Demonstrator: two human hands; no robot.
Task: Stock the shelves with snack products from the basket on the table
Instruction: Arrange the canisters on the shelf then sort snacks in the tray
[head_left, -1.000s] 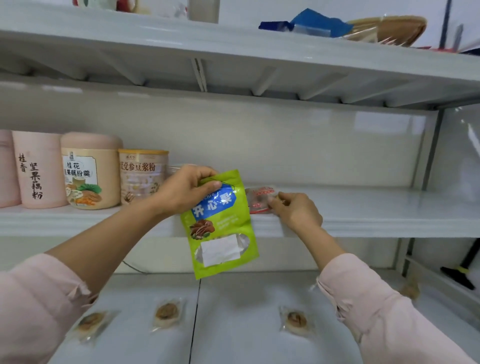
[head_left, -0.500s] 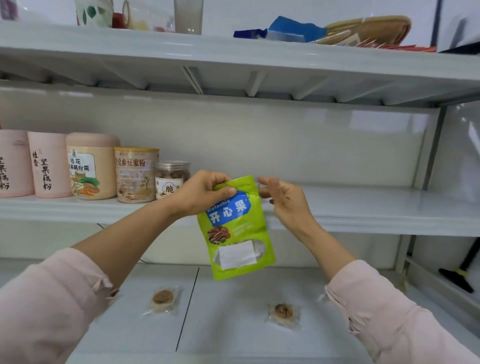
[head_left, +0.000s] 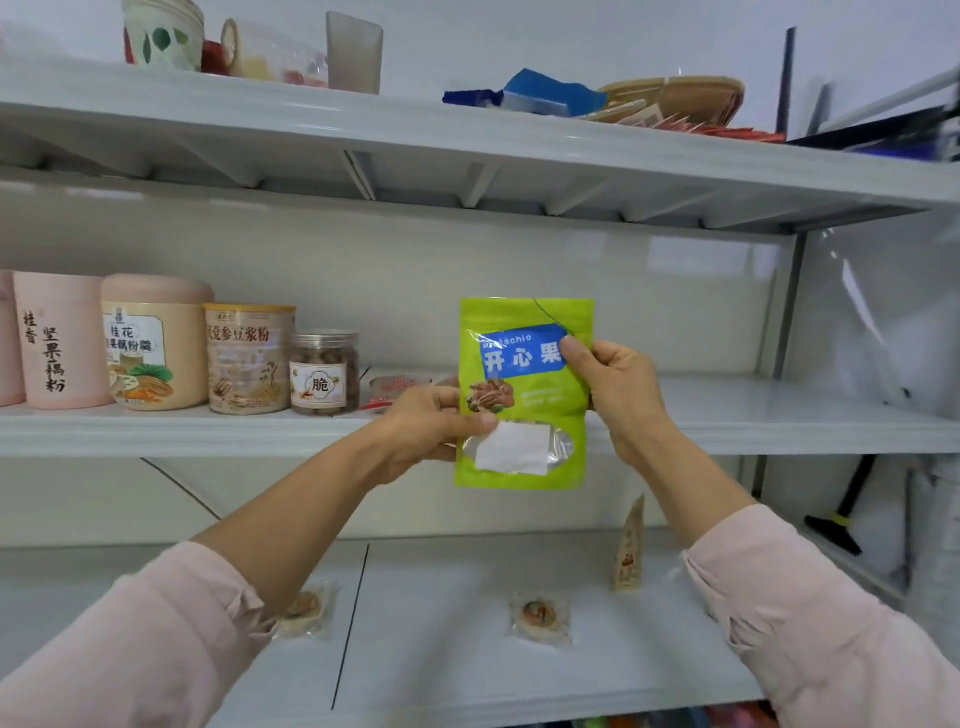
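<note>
Green snack pouch (head_left: 524, 395) is upright and held in both hands, in front of the front lip of the middle shelf (head_left: 753, 421), with its bottom edge hanging below that lip. Left hand (head_left: 431, 426) pinches the pouch's lower left edge, thumb on the front by the clear window, fingers behind. Right hand (head_left: 618, 389) pinches the upper right edge, thumb on the blue label, fingers curled behind the pouch. Both sleeves are pink. Just behind the left hand a small red-and-white packet (head_left: 395, 387) lies flat on the middle shelf. Further out from the left hand stand a clear jar (head_left: 324, 371), a tan can (head_left: 248, 358), a pink canister (head_left: 156, 340) and a plainer pink canister (head_left: 60, 338) in a row, sides touching or nearly so. Past the right hand the shelf surface is bare white. Below the hands on the lower shelf (head_left: 441, 649) one wrapped round snack (head_left: 540, 616) sits under the pouch, a second wrapped snack (head_left: 306, 608) is partly hidden by the left forearm, and a small tan pack (head_left: 630, 545) stands upright under the right wrist. Above the hands the top shelf (head_left: 467, 135) carries a blue pack (head_left: 550, 96) and blurred cups and baskets.
</note>
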